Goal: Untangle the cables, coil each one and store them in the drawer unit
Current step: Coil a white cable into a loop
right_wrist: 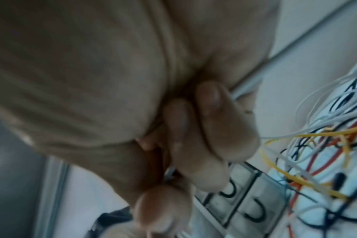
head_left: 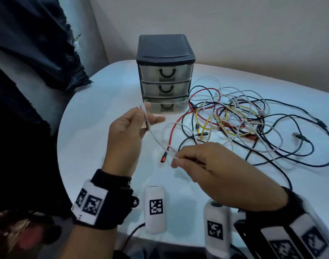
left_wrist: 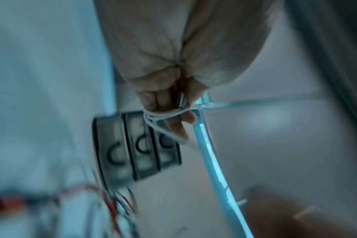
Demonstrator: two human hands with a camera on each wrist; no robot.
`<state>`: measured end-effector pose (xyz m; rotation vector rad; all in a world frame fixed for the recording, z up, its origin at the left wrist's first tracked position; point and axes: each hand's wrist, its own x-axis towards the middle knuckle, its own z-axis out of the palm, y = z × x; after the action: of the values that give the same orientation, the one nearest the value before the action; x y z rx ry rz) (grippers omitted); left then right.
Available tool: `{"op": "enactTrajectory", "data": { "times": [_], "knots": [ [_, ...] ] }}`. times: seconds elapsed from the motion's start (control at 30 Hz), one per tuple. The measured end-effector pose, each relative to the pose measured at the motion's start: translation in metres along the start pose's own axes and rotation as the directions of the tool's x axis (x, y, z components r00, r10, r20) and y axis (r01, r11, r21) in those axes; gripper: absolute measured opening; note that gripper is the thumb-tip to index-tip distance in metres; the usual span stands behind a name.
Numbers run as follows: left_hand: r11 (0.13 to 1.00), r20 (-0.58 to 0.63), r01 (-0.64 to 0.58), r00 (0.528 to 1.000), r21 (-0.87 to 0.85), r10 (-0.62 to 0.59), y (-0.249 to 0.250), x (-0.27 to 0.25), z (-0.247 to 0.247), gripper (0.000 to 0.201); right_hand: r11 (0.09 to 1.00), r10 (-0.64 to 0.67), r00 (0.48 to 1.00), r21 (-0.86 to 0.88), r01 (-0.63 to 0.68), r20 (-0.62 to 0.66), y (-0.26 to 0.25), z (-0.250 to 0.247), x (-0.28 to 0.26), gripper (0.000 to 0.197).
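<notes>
A thin white cable [head_left: 158, 139] runs taut between my two hands above the table. My left hand [head_left: 135, 122] grips several turns of it wound round its fingers [left_wrist: 173, 127], a metal plug [left_wrist: 181, 101] tucked in the grip. My right hand [head_left: 180, 159] pinches the same cable lower and to the right; its curled fingers [right_wrist: 214, 125] fill the right wrist view. A tangle of red, yellow, black and white cables [head_left: 234, 116] lies on the table's right side. The dark three-drawer unit [head_left: 165, 71] stands behind, the bottom drawer [head_left: 167, 106] slightly pulled out.
The white round table [head_left: 96, 113] holds two white tagged devices [head_left: 155, 208] [head_left: 216, 225] near its front edge. A red cable end [head_left: 162, 158] lies between my hands. A dark cloth [head_left: 34, 43] hangs at the left.
</notes>
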<state>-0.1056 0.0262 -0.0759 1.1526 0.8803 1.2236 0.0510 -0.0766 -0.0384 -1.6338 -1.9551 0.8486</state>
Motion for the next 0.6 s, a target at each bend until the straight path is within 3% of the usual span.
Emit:
{"op": "enactTrajectory", "data": {
  "times": [0.03, 0.1, 0.2, 0.27, 0.3, 0.37, 0.5, 0.57, 0.6],
  "knots": [
    [0.970, 0.044, -0.069, 0.997, 0.234, 0.060, 0.000, -0.001, 0.000, 0.039, 0.998, -0.025, 1.000, 0.057, 0.026, -0.016, -0.004, -0.003, -0.003, 0.023],
    [0.893, 0.238, -0.141, 0.970, 0.427, 0.039, 0.000, -0.008, 0.005, 0.045, 0.985, -0.082, 0.985, 0.140, 0.104, -0.154, -0.006, -0.010, -0.006, 0.022],
    [0.970, 0.446, -0.010, 0.889, 0.243, -0.102, 0.005, -0.021, 0.019, 0.042, 0.974, -0.075, 0.872, 0.150, 0.167, -0.484, 0.006, -0.020, -0.003, 0.019],
    [0.990, 0.487, 0.139, 0.863, 0.022, -0.132, 0.008, -0.025, 0.023, 0.045, 0.961, 0.006, 0.795, 0.223, 0.162, -0.606, 0.019, -0.019, 0.004, 0.016],
    [0.979, 0.506, 0.194, 0.852, -0.066, -0.134, 0.010, -0.026, 0.023, 0.045, 0.958, 0.031, 0.781, 0.242, 0.155, -0.623, 0.025, -0.015, 0.008, 0.015],
    [0.941, 0.524, 0.253, 0.846, -0.225, -0.102, 0.013, -0.026, 0.024, 0.040, 0.971, 0.035, 0.822, 0.212, 0.106, -0.569, 0.032, -0.002, 0.014, 0.017],
    [0.834, 0.313, 0.229, 0.947, -0.503, -0.071, 0.012, -0.021, 0.023, 0.041, 0.997, 0.071, 0.970, 0.054, -0.060, -0.234, 0.033, 0.008, 0.011, 0.025],
    [0.855, 0.190, 0.145, 0.980, -0.497, -0.055, 0.008, -0.015, 0.022, 0.037, 0.996, 0.066, 0.994, -0.054, -0.071, -0.089, 0.026, 0.004, 0.005, 0.024],
    [0.906, 0.132, 0.083, 0.991, -0.415, -0.031, 0.004, -0.012, 0.020, 0.035, 0.996, 0.062, 0.997, -0.061, -0.065, -0.047, 0.021, 0.001, 0.001, 0.023]
  ]
}}
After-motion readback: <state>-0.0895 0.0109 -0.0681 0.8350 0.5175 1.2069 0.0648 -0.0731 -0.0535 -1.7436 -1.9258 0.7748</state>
